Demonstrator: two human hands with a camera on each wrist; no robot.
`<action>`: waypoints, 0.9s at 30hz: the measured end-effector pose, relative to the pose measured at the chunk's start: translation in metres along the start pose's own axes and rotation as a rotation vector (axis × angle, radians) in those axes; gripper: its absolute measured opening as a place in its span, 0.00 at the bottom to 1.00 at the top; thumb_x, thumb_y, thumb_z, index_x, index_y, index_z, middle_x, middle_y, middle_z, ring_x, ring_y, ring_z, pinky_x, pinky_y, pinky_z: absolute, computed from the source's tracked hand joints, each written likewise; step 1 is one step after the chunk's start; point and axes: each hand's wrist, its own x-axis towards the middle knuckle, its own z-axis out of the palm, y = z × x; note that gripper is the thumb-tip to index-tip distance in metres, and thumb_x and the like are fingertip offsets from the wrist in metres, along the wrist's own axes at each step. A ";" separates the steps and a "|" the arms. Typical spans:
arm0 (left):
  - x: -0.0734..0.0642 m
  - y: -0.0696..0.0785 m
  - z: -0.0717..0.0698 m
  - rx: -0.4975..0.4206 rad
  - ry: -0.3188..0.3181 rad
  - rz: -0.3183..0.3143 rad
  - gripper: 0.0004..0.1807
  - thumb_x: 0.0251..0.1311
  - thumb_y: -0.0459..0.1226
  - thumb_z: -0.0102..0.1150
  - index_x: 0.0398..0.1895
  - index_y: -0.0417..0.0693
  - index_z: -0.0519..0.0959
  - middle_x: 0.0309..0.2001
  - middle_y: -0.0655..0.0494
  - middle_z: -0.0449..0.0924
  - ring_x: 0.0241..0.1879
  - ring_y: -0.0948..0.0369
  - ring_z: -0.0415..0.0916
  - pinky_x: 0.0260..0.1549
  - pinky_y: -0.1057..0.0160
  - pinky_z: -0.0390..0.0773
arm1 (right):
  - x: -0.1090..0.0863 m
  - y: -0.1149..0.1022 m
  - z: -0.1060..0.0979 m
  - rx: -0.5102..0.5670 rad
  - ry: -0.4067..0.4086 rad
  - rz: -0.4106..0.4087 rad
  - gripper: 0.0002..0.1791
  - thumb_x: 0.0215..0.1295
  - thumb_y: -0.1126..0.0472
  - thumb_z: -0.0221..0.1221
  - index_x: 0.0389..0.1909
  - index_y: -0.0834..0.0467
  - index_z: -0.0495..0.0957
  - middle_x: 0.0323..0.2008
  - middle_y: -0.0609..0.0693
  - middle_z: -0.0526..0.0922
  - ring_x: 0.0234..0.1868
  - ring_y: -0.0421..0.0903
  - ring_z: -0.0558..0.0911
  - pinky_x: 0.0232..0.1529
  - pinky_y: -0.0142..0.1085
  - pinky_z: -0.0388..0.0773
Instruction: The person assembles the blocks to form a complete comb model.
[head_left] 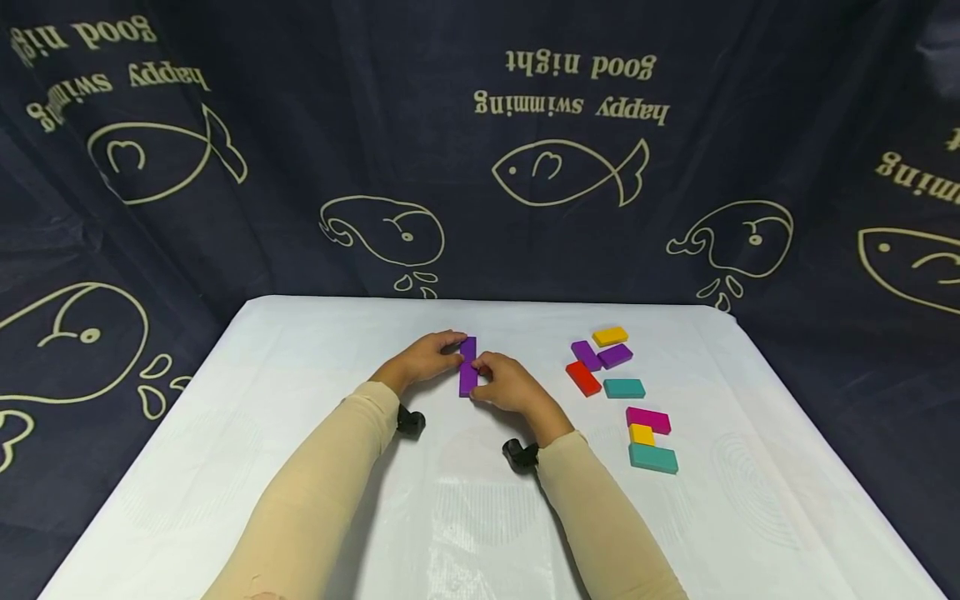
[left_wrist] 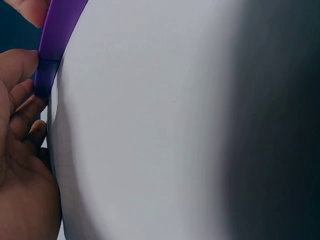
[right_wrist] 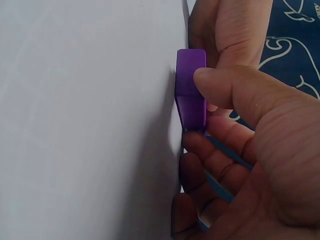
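Two purple blocks lie end to end on the white table, the far block [head_left: 468,347] meeting the near block [head_left: 468,382]. My left hand [head_left: 425,358] holds the far block from its left side, with the thumb near the joint and fingers toward the far end. From the right, my right hand [head_left: 512,385] grips the near block, its thumb near the close end. The left wrist view shows the seam between the near block [left_wrist: 62,27] and the far block [left_wrist: 46,77]. In the right wrist view, the thumb presses the purple block [right_wrist: 189,72].
To the right lie loose blocks: a yellow block [head_left: 611,336], two purple ones [head_left: 615,356], a red block [head_left: 583,378] and a teal block [head_left: 624,388]. Closer in, a magenta block [head_left: 648,420], a small yellow block [head_left: 641,434] and another teal block [head_left: 653,458] sit together.
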 end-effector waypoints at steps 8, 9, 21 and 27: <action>-0.002 0.002 -0.001 -0.009 -0.002 -0.003 0.29 0.67 0.38 0.57 0.71 0.42 0.68 0.72 0.43 0.62 0.75 0.48 0.52 0.73 0.52 0.49 | 0.000 0.002 0.001 0.030 0.001 0.001 0.18 0.54 0.65 0.71 0.46 0.58 0.79 0.41 0.50 0.79 0.44 0.48 0.75 0.52 0.42 0.73; -0.002 0.002 -0.001 -0.012 -0.001 -0.004 0.29 0.67 0.37 0.57 0.70 0.42 0.68 0.72 0.43 0.63 0.74 0.48 0.52 0.73 0.52 0.49 | 0.000 0.002 0.001 0.024 0.003 -0.001 0.18 0.54 0.65 0.71 0.46 0.58 0.79 0.40 0.50 0.79 0.44 0.48 0.75 0.52 0.42 0.73; -0.002 0.001 0.000 0.017 0.007 0.035 0.29 0.66 0.38 0.57 0.69 0.40 0.69 0.71 0.42 0.64 0.74 0.46 0.54 0.73 0.51 0.51 | -0.001 0.000 0.002 0.079 0.005 0.031 0.18 0.54 0.66 0.71 0.46 0.59 0.79 0.43 0.51 0.80 0.47 0.49 0.75 0.56 0.44 0.73; -0.003 0.001 0.002 0.068 0.023 0.039 0.28 0.66 0.39 0.58 0.68 0.42 0.71 0.71 0.44 0.65 0.73 0.47 0.56 0.72 0.52 0.52 | -0.001 0.000 0.001 0.091 0.005 0.029 0.18 0.54 0.66 0.70 0.46 0.59 0.79 0.42 0.51 0.80 0.46 0.49 0.75 0.54 0.44 0.73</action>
